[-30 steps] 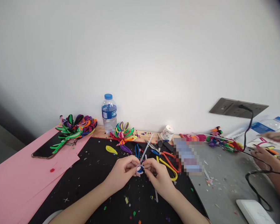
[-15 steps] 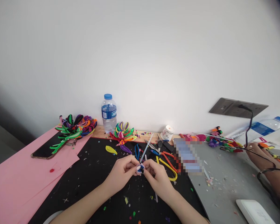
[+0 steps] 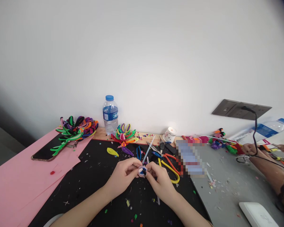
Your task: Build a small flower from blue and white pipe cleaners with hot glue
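Observation:
Over the black mat point(image 3: 85, 183), my left hand point(image 3: 126, 172) pinches the left side of a small blue, black and pale purple fuzzy piece point(image 3: 142, 171). The fingertips of my right hand point(image 3: 159, 178) close on its right side. A pale strip point(image 3: 148, 149) rises just behind the fingers. Beyond my hands lie a yellow loop point(image 3: 113, 152), a purple loop point(image 3: 127, 151) and a blue loop point(image 3: 139, 153). Scissors with orange handles point(image 3: 171, 162) and a yellow-handled tool point(image 3: 174, 176) are to the right of them.
A water bottle point(image 3: 110, 115), a colourful fuzzy flower point(image 3: 123, 135) and a paper cup point(image 3: 169, 135) stand by the wall. At left, a fuzzy bundle point(image 3: 79, 127) and a phone point(image 3: 48, 148) rest on pink paper point(image 3: 26, 186). Another person's arm point(image 3: 266, 164) reaches in from the right.
The other person's hand and arm at the right have moved left and slightly forward over the grey table, shifting the black cable. My hands remain almost in place around the small piece.

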Tool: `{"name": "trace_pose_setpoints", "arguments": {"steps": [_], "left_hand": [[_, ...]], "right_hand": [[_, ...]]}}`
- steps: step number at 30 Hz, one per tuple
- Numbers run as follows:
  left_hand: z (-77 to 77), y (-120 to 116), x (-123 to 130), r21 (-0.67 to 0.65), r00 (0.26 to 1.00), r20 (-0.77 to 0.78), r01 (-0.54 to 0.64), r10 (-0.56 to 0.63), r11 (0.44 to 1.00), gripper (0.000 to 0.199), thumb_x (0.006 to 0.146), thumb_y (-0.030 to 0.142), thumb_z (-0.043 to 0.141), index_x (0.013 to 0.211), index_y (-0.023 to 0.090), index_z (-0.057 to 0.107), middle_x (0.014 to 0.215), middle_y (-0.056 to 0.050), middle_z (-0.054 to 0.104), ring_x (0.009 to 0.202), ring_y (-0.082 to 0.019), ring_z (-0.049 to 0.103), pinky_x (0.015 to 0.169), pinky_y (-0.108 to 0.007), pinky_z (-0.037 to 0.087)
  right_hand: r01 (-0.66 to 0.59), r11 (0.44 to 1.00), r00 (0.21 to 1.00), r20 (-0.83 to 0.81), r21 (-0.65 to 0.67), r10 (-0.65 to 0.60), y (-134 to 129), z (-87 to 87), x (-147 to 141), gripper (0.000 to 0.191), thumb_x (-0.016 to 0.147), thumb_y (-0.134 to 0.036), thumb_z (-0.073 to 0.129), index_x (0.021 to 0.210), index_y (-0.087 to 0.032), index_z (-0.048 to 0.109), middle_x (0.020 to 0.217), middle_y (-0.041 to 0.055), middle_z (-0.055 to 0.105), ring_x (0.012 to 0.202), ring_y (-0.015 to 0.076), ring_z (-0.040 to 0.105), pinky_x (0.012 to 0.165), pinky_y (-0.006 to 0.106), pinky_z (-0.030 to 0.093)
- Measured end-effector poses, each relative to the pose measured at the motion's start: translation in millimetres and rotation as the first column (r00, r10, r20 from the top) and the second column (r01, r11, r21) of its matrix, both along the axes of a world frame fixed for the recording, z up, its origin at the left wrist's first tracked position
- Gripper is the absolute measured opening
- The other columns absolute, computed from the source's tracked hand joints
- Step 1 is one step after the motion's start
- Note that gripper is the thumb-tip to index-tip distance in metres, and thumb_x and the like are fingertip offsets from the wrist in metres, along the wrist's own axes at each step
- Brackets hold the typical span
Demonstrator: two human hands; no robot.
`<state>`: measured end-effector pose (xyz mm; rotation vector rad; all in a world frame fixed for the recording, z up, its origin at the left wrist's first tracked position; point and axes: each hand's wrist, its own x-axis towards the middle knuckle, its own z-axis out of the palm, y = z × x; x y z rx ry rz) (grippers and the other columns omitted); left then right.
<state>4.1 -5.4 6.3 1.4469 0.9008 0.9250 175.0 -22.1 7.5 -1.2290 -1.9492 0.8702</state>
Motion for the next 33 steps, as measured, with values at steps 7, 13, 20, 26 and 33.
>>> {"name": "trace_pose_setpoints", "arguments": {"steps": [7, 13, 20, 26, 33], "left_hand": [[-4.4, 1.4, -0.7, 0.051, 1.0, -0.025, 0.003, -0.002, 0.999, 0.016, 0.08, 0.03, 0.055, 0.078, 0.015, 0.06, 0.07, -0.002, 0.062, 0.066, -0.015, 0.062, 0.062, -0.025, 0.051], [-1.9, 1.3, -0.6, 0.074, 0.999, -0.035, 0.016, -0.014, 0.997, 0.014, 0.08, 0.027, 0.054, 0.078, 0.015, 0.06, 0.07, -0.001, 0.062, 0.066, -0.015, 0.062, 0.061, -0.024, 0.05], [-2.5, 2.5, -1.2, 0.081, 0.999, -0.039, 0.02, -0.017, 0.997, 0.012, 0.08, 0.025, 0.054, 0.079, 0.015, 0.06, 0.072, -0.002, 0.061, 0.067, -0.015, 0.063, 0.061, -0.024, 0.051], [-3.1, 2.7, -1.7, 0.083, 0.999, -0.039, 0.028, -0.024, 0.996, 0.009, 0.08, 0.022, 0.053, 0.08, 0.015, 0.06, 0.074, -0.002, 0.061, 0.067, -0.015, 0.063, 0.062, -0.024, 0.051], [-0.5, 1.2, -1.9, 0.092, 0.998, -0.057, 0.028, -0.023, 0.995, 0.011, 0.08, 0.024, 0.052, 0.079, 0.016, 0.059, 0.075, -0.001, 0.06, 0.067, -0.014, 0.063, 0.062, -0.023, 0.051]], "right_hand": [[0.003, 1.0, 1.0, 0.013, -0.003, -0.003, 0.6, -0.3, 0.9, 0.013, 0.087, -0.021, 0.044, 0.077, -0.018, 0.053, 0.063, -0.0021, 0.05, 0.053, 0.0106, 0.04, 0.05, 0.022, 0.031], [-0.007, 1.0, 1.0, 0.013, 0.0, 0.007, 0.4, 0.3, 1.9, 0.014, 0.087, -0.021, 0.044, 0.077, -0.018, 0.053, 0.063, -0.0017, 0.051, 0.053, 0.0105, 0.041, 0.051, 0.022, 0.031], [-0.017, 1.0, 1.0, 0.012, 0.013, 0.017, -0.2, -1.7, 2.2, 0.015, 0.088, -0.021, 0.043, 0.077, -0.017, 0.053, 0.064, -0.0014, 0.051, 0.054, 0.0106, 0.042, 0.051, 0.022, 0.032], [-0.017, 1.0, 0.999, 0.029, 0.013, 0.017, -0.1, -1.0, 2.2, 0.014, 0.087, -0.02, 0.044, 0.077, -0.017, 0.053, 0.064, -0.0014, 0.052, 0.055, 0.0108, 0.042, 0.052, 0.022, 0.032], [-0.019, 1.0, 0.999, 0.032, 0.013, 0.018, 0.2, -1.5, 2.5, 0.015, 0.088, -0.021, 0.043, 0.077, -0.018, 0.053, 0.064, -0.0016, 0.051, 0.054, 0.0106, 0.041, 0.052, 0.022, 0.032]]}}
